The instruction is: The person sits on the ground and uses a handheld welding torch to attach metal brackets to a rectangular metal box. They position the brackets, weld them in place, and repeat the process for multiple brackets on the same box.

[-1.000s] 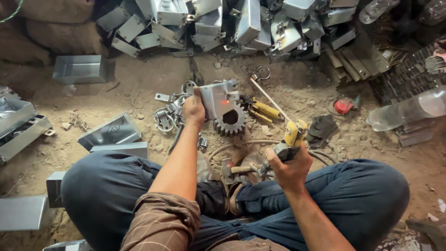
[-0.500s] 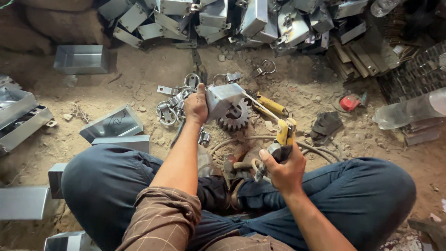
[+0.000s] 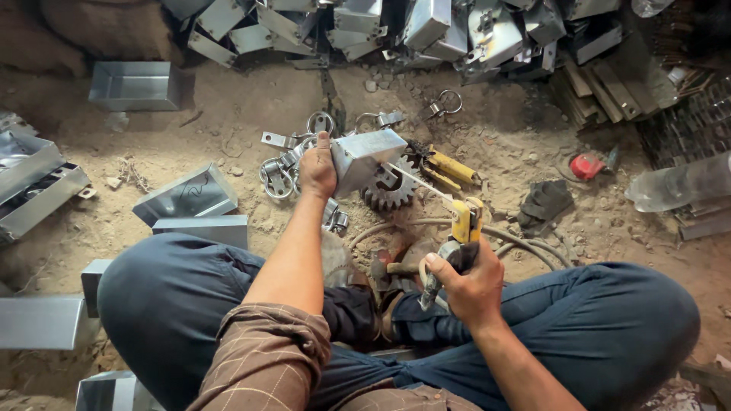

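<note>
My left hand (image 3: 317, 169) grips a small grey sheet-metal box (image 3: 367, 157), tilted, above a rusty toothed gear (image 3: 387, 193) on the dirt floor. My right hand (image 3: 468, 280) is closed around a yellow-headed welding electrode holder (image 3: 463, 222). Its thin rod (image 3: 415, 183) points up and left, with the tip at the lower edge of the box. I sit cross-legged in blue trousers, both knees spread wide.
Several metal boxes lie at the left (image 3: 190, 198) and a pile of them runs along the top (image 3: 426, 27). Metal clamps (image 3: 283, 166), yellow-handled pliers (image 3: 449, 165), a dark glove (image 3: 544, 204), a red object (image 3: 585, 166), a clear plastic bottle (image 3: 681, 183) and a cable (image 3: 525, 243) surround me.
The right hand lifted the electrode holder and brought the rod tip up to the box. The left hand turned the box, tilting it; the red glow on its underside is gone from view.
</note>
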